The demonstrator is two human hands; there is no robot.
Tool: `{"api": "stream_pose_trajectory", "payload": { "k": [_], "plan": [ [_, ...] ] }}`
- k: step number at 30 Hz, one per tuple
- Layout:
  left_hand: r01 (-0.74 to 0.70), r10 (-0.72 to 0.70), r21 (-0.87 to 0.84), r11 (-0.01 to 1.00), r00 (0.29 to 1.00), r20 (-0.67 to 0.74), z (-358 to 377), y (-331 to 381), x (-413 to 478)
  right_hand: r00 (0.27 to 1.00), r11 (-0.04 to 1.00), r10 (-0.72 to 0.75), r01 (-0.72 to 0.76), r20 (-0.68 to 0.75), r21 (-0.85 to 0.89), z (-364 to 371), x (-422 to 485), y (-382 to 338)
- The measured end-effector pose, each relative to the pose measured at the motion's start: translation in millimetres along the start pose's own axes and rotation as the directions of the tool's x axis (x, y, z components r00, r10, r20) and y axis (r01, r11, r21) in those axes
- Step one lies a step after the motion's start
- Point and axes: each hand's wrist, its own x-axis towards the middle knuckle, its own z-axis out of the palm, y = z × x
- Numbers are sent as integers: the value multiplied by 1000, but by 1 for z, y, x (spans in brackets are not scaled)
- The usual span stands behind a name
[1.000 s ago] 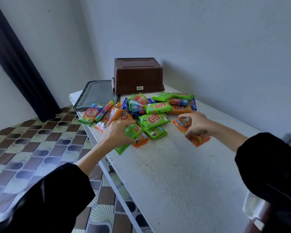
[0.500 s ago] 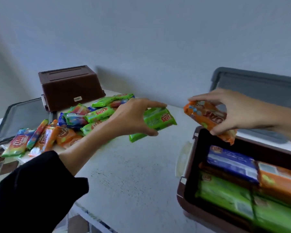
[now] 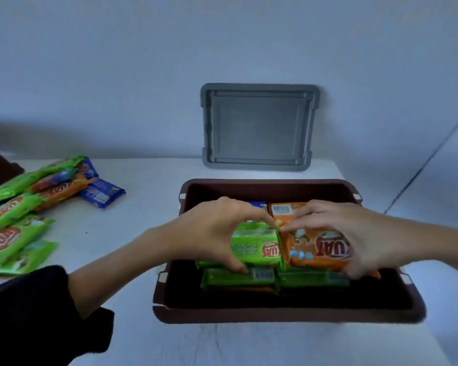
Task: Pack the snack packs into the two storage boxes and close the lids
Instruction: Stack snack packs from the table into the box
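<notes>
Left hand (image 3: 209,233): thumb and curled fingers clamp green pack (image 3: 257,247) across its width. Right hand (image 3: 354,233): same hold on orange pack (image 3: 315,249). Both packs lie flat, long axes left-right, ends touching, atop other packs in the open box (image 3: 275,315). Loose packs (image 3: 16,220) lie far left.

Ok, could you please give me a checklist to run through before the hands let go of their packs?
1. Left hand grips green pack: ok.
2. Right hand grips orange pack: ok.
3. Both packs inside the rim of the open box: ok.
4. Packs seated flat on the layer below: cannot tell.
5. Lid off, leaning on the wall behind: ok.
6. All packs off the table: not ok, a pile lies to the left.
</notes>
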Motion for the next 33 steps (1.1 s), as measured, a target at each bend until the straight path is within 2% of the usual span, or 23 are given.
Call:
{"api": "stream_pose_trajectory", "payload": {
  "k": [3, 6, 10, 15, 20, 25, 27, 29, 33],
  "plan": [
    [-20, 11, 101, 995, 996, 86, 19, 3, 4, 998, 1000, 7, -6, 68, -18, 16, -1, 0],
    [-53, 20, 256, 965, 992, 127, 34, 2, 5, 999, 997, -19, 21, 25, -68, 32, 3, 0],
    [-55, 7, 347, 936, 990, 138, 41, 2, 3, 999, 992, -24, 20, -31, -126, 44, 2, 2],
    [-27, -6, 346, 938, 996, 92, 45, 3, 0, 998, 987, -17, 6, -65, -159, 51, 2, 2],
    [16, -27, 282, 959, 999, 34, 46, 3, -3, 999, 978, -39, 32, -27, -207, 44, 2, 2],
    [14, -25, 297, 955, 999, 33, 46, 4, -4, 998, 977, -67, 65, -1, -203, 37, 4, 2],
    [24, -21, 267, 963, 1000, -15, 42, 4, -6, 995, 984, -93, 85, -41, -159, 30, 8, 2],
    [38, -14, 180, 983, 992, -129, 35, 2, -10, 986, 988, -123, 111, -113, -109, 22, 13, -1],
    [115, -73, 77, 990, 907, -414, 17, -13, -33, 950, 983, -183, 169, -253, -75, 7, 33, -18]
  ]
}}
